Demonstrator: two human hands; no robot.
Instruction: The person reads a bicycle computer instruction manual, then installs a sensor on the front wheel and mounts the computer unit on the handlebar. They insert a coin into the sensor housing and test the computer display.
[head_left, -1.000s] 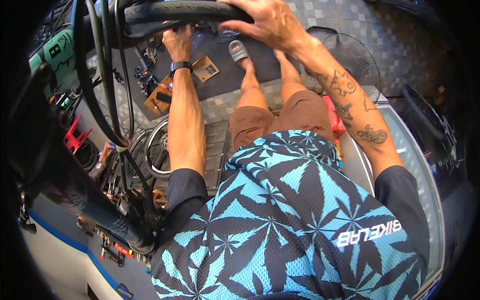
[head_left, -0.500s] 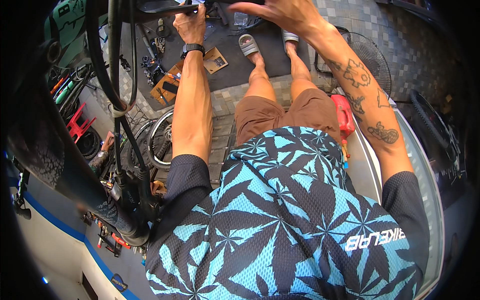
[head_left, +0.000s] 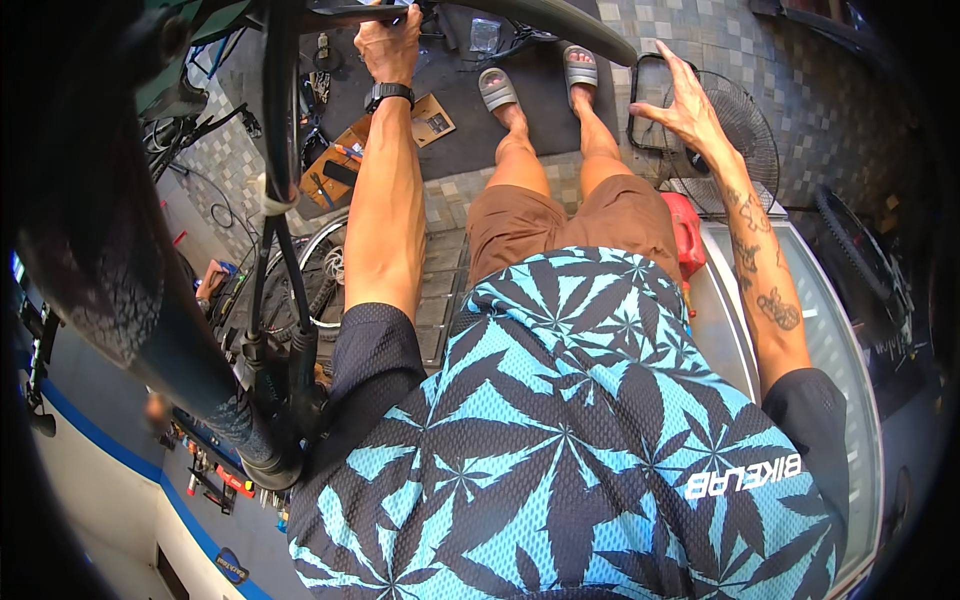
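Observation:
A bicycle with a thick dark frame tube [head_left: 90, 260] and black cables [head_left: 270, 130] fills the left side, close to me. My left hand [head_left: 388, 45], with a black watch on its wrist, is closed at the top edge around a long black bicycle part [head_left: 560, 25] with a rounded end. The fingertips are partly hidden there, and I cannot make out which part it is. Off to the right, beyond that rounded end, my right hand [head_left: 690, 112] is open with thumb and fingers apart. Nothing is in it.
Cardboard [head_left: 433, 120] and a dark phone [head_left: 340, 173] lie on a dark mat ahead. A standing fan [head_left: 735, 140] is beneath my right hand, with a red container [head_left: 685, 235] beside my leg. A bicycle wheel [head_left: 325, 270] lies left; a tire [head_left: 860, 240] stands right.
My right hand has moved right and toward me, away from the black bicycle part. That part now reaches further into view. My left hand stays closed at nearly the same place.

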